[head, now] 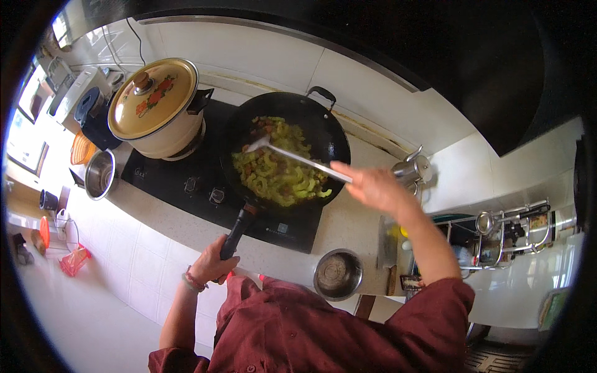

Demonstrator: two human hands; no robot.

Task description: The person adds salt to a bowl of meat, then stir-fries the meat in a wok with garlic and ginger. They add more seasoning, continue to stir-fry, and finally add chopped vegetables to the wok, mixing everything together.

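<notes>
A black wok rests on the right side of a black glass cooktop. Inside lie curved green vegetable slices mixed with small reddish-brown pieces, perhaps meat. My left hand grips the wok's long black handle. From the right, my right hand holds a metal spatula by its shaft. The spatula's blade, slightly blurred, is among the food at the wok's left side.
A cream enamel pot with a floral yellow lid stands on the left burner. Metal bowls sit at the counter's left and front. Right of the wok are a steel kettle, a cleaver and a wire rack. A dark range hood hangs overhead.
</notes>
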